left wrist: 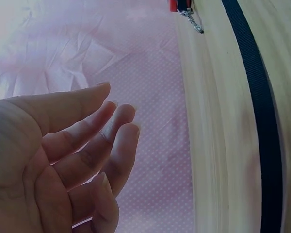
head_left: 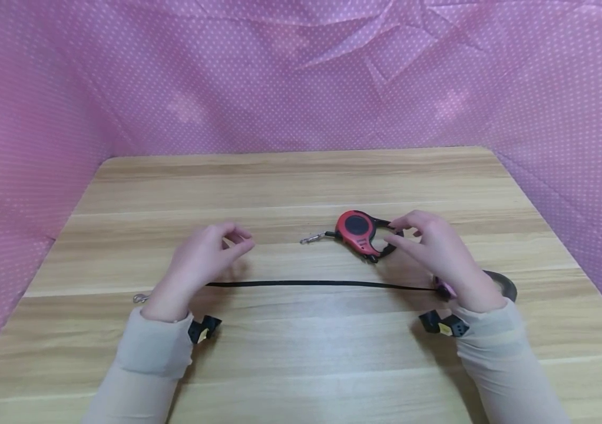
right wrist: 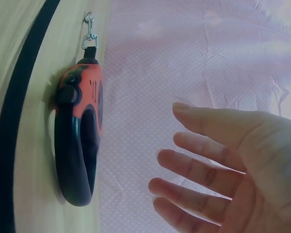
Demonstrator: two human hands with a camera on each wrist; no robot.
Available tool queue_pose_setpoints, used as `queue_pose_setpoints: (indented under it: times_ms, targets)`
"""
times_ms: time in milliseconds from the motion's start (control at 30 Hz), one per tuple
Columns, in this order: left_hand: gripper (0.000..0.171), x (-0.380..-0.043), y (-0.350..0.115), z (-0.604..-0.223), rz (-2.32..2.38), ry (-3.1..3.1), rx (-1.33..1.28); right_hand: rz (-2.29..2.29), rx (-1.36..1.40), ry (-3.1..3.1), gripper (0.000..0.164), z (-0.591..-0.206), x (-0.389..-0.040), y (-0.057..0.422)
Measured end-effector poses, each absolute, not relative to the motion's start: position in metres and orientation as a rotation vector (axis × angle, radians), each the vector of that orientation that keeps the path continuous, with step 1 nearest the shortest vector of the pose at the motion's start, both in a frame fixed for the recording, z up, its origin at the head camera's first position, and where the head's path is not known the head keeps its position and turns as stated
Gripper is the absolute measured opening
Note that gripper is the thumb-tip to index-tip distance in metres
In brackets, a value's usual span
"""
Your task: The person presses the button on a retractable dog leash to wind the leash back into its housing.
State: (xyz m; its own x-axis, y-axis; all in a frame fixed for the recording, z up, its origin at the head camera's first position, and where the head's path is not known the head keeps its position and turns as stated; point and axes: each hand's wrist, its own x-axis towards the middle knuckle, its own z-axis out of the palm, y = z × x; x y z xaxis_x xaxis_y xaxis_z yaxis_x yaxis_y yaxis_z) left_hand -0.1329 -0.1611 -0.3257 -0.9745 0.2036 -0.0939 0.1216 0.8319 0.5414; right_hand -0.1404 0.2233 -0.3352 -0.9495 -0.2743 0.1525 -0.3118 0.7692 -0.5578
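A red retractable dog leash [head_left: 354, 231] with a black loop handle lies on the table, its metal clip [head_left: 311, 238] pointing left. My right hand [head_left: 433, 244] hovers by its handle, fingers loosely bent and holding nothing; the right wrist view shows a gap between the fingers and the leash [right wrist: 80, 126]. Closer to me, a second leash's black strap [head_left: 301, 283] runs out straight. Its pinkish case [head_left: 443, 288] is mostly hidden behind my right wrist, and its clip [head_left: 140, 298] shows beside my left wrist. Above the strap's left part is my left hand [head_left: 208, 253], relaxed with nothing in it.
The wooden table [head_left: 290, 365] carries both leashes. Pink dotted cloth [head_left: 280, 82] hangs behind it and at both sides. A small black device [head_left: 204, 330] is strapped at my left wrist, another device [head_left: 443, 325] at my right.
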Motion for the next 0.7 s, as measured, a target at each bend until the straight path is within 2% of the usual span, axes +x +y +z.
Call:
queue_pose_setpoints:
  times_ms: [133, 467, 700]
  targets:
    - [0.034, -0.132, -0.167, -0.323, 0.827, 2.855, 0.235, 0.936, 0.494, -2.867, 0.026, -0.332, -0.138, 0.229]
    - [0.036, -0.128, -0.193, -0.312, 0.840, 2.875, 0.149, 0.897, 0.437, -2.930, 0.033, -0.322, -0.135, 0.245]
    - [0.046, -0.129, -0.204, -0.314, 0.844, 2.869, 0.144, 0.873, 0.392, -3.020, 0.037, -0.323, -0.137, 0.253]
